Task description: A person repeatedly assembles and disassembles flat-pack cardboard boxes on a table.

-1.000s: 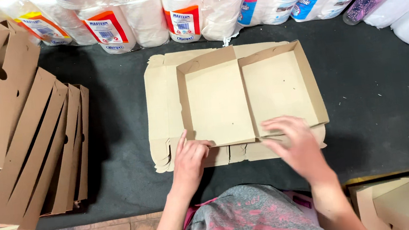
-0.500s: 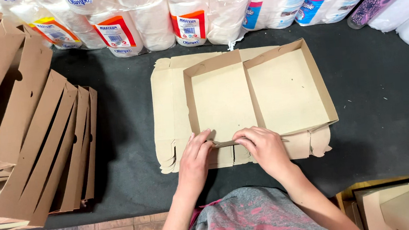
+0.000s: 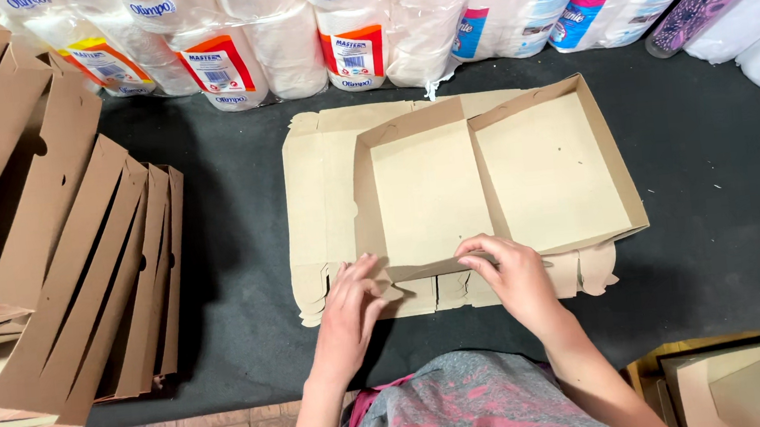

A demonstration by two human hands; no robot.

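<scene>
Both hands now meet at the near edge of the box (image 3: 489, 184): a second ago the right hand (image 3: 514, 277) lay flat and further right on the near wall, and it has slid left to close in beside the left hand (image 3: 350, 307). The left hand presses its fingertips down on the flap (image 3: 423, 270) at the near-left corner, fingers bunched; the right hand curls over the same low flap from the other side, thumb and fingers pinching its edge. That flap looks half folded, tilted inward rather than upright, so the near wall of the left compartment seems the part being formed, while the far and right walls already stand. The box itself lies in the middle of the dark surface (image 3: 726, 236), on top of a flat cardboard blank (image 3: 318, 201) that shows at its left and near sides. Folded blanks (image 3: 79, 270) are stacked at the left, and wrapped paper rolls (image 3: 243, 41) line the far edge.
</scene>
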